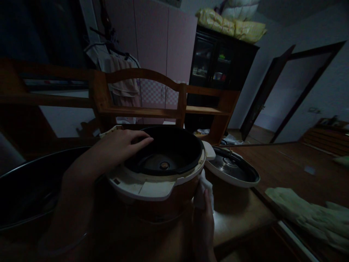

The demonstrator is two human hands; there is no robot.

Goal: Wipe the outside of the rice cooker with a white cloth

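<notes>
An electric pressure cooker (163, 205) with a pale rim and brown body stands lidless on a small wooden table. Its inside is dark, with a round metal piece (164, 166) at the bottom. My left hand (120, 143) grips the cooker's left rim, with a fingertip and thumb reaching over the opening; its other fingers are hidden. My right hand (205, 218) is closed around a white cloth (201, 193), pressed to the cooker's right side. The round lid (231, 165) lies underside up just right of the cooker.
To the left sits a large dark basin (35, 189), partly behind my left forearm. A wooden headboard (141, 109) rises behind the cooker. Pale green fabric (308, 214) lies at the right. Further back are pink wardrobe doors (152, 47), a dark cabinet (220, 62) and an open door (267, 87).
</notes>
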